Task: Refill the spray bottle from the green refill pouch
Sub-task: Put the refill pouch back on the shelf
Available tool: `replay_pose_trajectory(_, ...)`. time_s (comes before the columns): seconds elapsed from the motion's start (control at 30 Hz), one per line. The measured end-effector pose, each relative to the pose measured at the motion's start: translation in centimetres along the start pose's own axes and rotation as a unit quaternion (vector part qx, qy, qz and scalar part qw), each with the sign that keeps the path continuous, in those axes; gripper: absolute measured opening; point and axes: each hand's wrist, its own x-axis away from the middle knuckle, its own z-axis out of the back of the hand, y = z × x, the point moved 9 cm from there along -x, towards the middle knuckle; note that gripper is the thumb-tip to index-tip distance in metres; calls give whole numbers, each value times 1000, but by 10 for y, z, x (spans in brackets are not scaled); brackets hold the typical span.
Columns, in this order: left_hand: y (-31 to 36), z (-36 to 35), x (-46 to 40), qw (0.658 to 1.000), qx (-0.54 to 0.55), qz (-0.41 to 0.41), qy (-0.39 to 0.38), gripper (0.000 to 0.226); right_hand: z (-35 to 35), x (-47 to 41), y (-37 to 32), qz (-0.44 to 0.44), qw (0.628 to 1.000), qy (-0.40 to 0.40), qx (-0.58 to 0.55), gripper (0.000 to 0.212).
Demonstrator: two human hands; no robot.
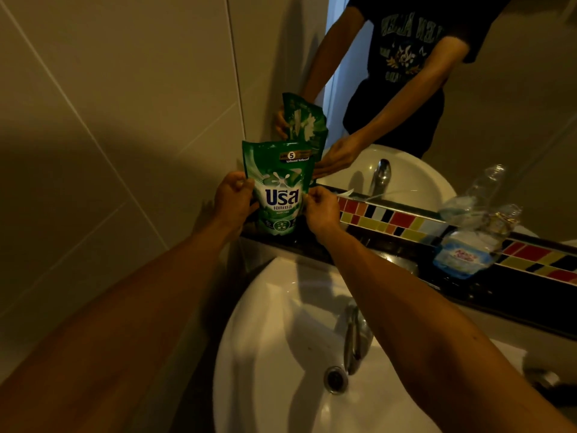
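Green refill pouch (278, 189) upright, Thai lettering and a "5" badge, our left hand (233, 198) and right hand (321, 210) pinching its sides

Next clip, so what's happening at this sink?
A person stands at a white basin, holding a green refill pouch upright on the dark ledge under the mirror. The left hand grips its left edge and the right hand pinches its right edge. The pouch looks unopened; nothing is being poured. A clear plastic bottle with a blue label stands further right on the ledge, untouched.
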Motion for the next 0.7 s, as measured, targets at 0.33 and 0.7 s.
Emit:
replay_pose_trajectory(0.33, -12, 15, -26, 998, -8, -3, 56, 5, -21, -15, 7, 8, 1000, -5, -16, 11)
replay_pose_trajectory(0.7, -11, 20, -26, 979, -153, -29, 129, 20, -21, -17, 8, 16, 999, -11, -30, 16)
